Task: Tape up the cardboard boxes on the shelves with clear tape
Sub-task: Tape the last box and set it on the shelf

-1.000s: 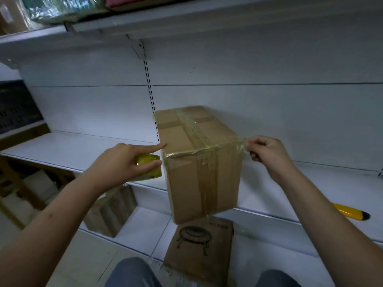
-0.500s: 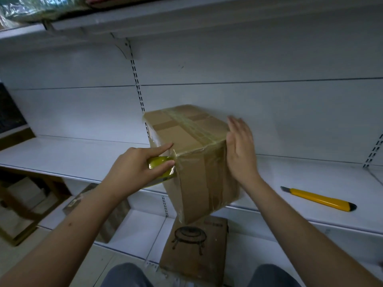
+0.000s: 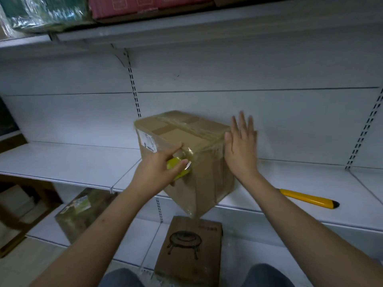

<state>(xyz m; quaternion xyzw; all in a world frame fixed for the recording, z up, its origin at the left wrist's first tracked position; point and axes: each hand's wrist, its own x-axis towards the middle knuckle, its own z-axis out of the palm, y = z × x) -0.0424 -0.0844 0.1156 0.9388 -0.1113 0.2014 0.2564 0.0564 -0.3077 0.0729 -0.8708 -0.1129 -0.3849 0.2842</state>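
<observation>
Head camera first — what's in the middle?

— One brown cardboard box (image 3: 182,156), criss-crossed with glossy clear tape, stands on the white metal shelf (image 3: 62,162). It is turned corner-on toward the person, and that near bottom corner juts out past the shelf's front edge. A white printed label (image 3: 148,142) is stuck on its left face.

— And the hands?

— The left hand (image 3: 157,172) is closed around a yellow-cored roll of clear tape (image 3: 179,167), pressing it against the box's near vertical edge; the forefinger lies along the top rim of the box and the thumb curls over the roll. A shiny strip of tape runs from the roll onto the cardboard.

— The right?

— The right hand (image 3: 241,150) is spread flat with fingers wide apart, holding nothing, its palm laid against the box's right side near the top corner. It is a little blurred.

— Anything else on that shelf?

— A yellow utility knife with a black tip (image 3: 308,198) lies well to the right of the box, partly hidden behind the right forearm.

— Lower down?

— A flat brown carton printed with a round black line drawing (image 3: 190,249) sits directly beneath the taped box, and another brown box with a green-and-white label (image 3: 83,212) rests to the left on the lower level.

— Above?

— A pink carton (image 3: 145,5) and a green plastic-wrapped bundle (image 3: 43,11) sit on the upper shelf.
</observation>
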